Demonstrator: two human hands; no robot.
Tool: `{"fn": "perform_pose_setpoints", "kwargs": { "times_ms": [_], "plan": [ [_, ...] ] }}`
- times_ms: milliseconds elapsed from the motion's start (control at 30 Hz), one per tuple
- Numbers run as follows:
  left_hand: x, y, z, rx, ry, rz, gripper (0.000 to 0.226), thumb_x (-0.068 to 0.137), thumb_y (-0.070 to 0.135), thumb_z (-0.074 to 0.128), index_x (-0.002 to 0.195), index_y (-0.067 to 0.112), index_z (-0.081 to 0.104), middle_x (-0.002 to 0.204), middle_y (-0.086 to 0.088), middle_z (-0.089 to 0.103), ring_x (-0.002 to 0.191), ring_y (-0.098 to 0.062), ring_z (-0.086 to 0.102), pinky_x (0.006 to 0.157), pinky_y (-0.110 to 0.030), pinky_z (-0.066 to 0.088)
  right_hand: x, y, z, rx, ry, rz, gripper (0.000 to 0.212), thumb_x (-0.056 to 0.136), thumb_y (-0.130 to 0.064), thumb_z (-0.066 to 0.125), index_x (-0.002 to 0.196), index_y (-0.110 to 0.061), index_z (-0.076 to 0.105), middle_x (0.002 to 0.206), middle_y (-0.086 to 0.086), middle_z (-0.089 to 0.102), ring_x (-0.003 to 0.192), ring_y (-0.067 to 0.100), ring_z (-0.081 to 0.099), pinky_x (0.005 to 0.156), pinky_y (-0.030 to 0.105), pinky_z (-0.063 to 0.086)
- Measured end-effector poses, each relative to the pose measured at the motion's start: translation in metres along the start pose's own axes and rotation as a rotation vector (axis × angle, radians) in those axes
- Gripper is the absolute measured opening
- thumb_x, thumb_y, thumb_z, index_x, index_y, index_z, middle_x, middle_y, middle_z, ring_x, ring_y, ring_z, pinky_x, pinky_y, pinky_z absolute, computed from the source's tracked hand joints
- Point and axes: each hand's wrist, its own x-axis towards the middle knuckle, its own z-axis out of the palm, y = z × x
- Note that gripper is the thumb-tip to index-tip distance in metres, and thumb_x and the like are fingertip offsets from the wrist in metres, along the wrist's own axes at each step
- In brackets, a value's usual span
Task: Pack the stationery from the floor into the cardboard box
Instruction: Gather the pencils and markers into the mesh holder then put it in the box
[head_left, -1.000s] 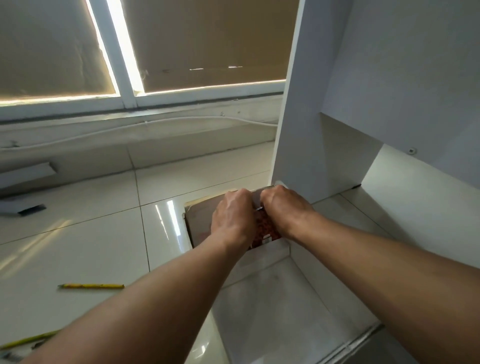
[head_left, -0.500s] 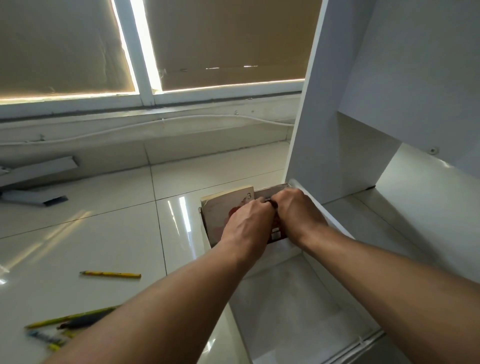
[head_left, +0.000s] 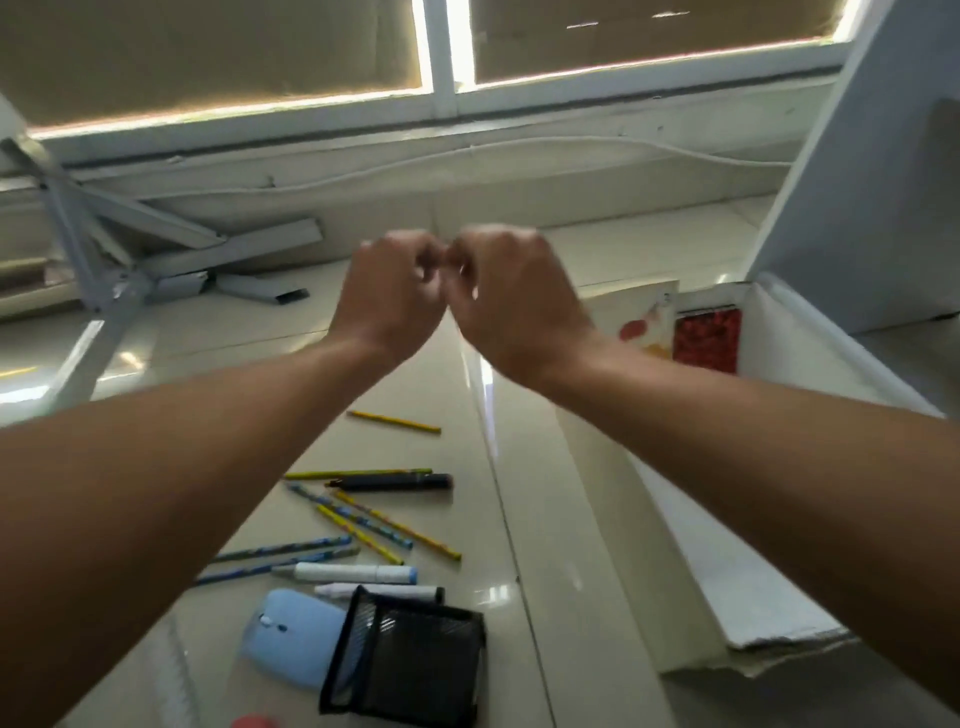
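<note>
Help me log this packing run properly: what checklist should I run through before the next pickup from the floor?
1. Hands free: cannot tell; left hand and right hand are raised, fingers curled, blurred.
2. Box open: ok; the cardboard box has no lid on.
3. Room in box: cannot tell; two books stand at its far end, and the right forearm hides the bottom.
4. Floor cleared: not ok; pencils, a black marker and a mesh holder lie there.
</note>
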Motion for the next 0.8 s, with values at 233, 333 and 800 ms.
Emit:
{"fn": "perform_pose_setpoints", "kwargs": {
  "times_ms": [233,333,800],
  "plan": [
    [-0.11,-0.107,-0.028,0.083,-0.246,-0.367,0.012,0.091,0.016,0.076,0.101,0.019,0.083,0.1,0.002,0.08,0.089,-0.013,0.072,0.088,-0.031,0.057,-0.038,-0.041,0.1,-0.045,-0.63,0.075,0.007,0.095,-0.014,0.073,0.101,-0.012,0.075,0.098,0.011,0.071,0.084,0.026,0.069,0.083,0.042,0.062],
    [-0.143,-0.131,-0.034,0.033,-0.294,-0.426,0.013,0.09,0.02,0.081,0.103,0.02,0.082,0.094,0.007,0.077,0.082,-0.007,0.069,0.083,-0.022,0.055,-0.052,-0.044,0.114,-0.082,-0.751,0.077,0.01,0.091,-0.009,0.076,0.1,-0.009,0.079,0.101,0.012,0.075,0.091,0.027,0.071,0.087,0.041,0.061],
    [-0.18,-0.133,-0.028,-0.053,-0.345,-0.451,0.02,0.088,0.023,0.084,0.107,0.02,0.08,0.096,0.006,0.076,0.081,-0.006,0.068,0.075,-0.021,0.055,-0.072,-0.045,0.138,-0.161,-0.792,0.09,0.028,0.084,-0.012,0.086,0.111,-0.009,0.076,0.111,0.016,0.069,0.094,0.031,0.069,0.087,0.044,0.061]
  ]
}}
